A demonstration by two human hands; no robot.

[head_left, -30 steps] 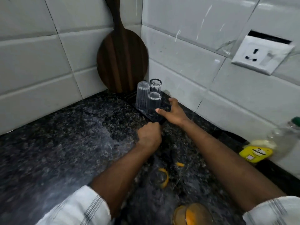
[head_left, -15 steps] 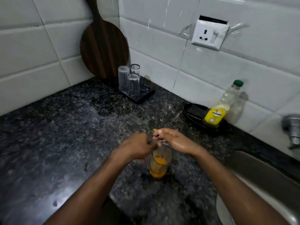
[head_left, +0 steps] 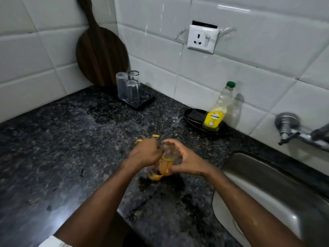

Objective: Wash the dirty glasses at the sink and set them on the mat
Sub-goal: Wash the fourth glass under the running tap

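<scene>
**On the dark worktop, a sticky glass**

The dark worktop (head_left: 71, 139) sat under white tiles. A glass (head_left: 169, 152) with orange juice (head_left: 164, 166) stood on it, near the sink (head_left: 267, 184). The left hand (head_left: 145, 154) and right hand (head_left: 190, 162) gripped it, fingers (head_left: 175, 142) curled round. Wet glass could slip and spill more juice. Three clean glasses (head_left: 132, 90) waited on the mat (head_left: 147, 102).

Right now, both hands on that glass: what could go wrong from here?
1. The dirty glass between the left hand and right hand holds orange liquid; tilting it before the sink may spill on the counter.
2. Orange scraps lie at its base; set down again, it could rock.
</scene>
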